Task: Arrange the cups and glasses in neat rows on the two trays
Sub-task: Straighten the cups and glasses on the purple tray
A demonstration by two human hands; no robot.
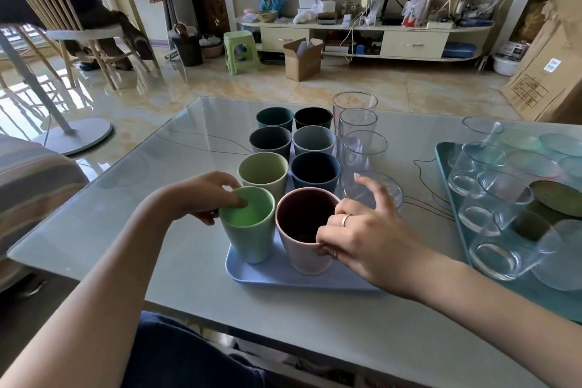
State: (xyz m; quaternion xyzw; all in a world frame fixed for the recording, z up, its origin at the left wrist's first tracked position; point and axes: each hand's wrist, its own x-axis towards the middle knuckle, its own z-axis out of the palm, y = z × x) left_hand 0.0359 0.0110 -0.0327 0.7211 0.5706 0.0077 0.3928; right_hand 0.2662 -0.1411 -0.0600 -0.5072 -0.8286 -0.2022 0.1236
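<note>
A blue tray lies on the table in front of me. On it stand two columns of coloured cups and a column of clear tall glasses on the right. My left hand pinches the rim of the light green cup at the front left, fingers inside it. My right hand grips the rim of the pink cup at the front right. A teal tray at the right carries several short clear glasses in a column.
Round coasters in pale colours lie on the teal tray beside the short glasses, with a dark one nearer me. The glass-topped table ends just beyond the cups. Chairs, a green stool and a cardboard box stand on the floor beyond.
</note>
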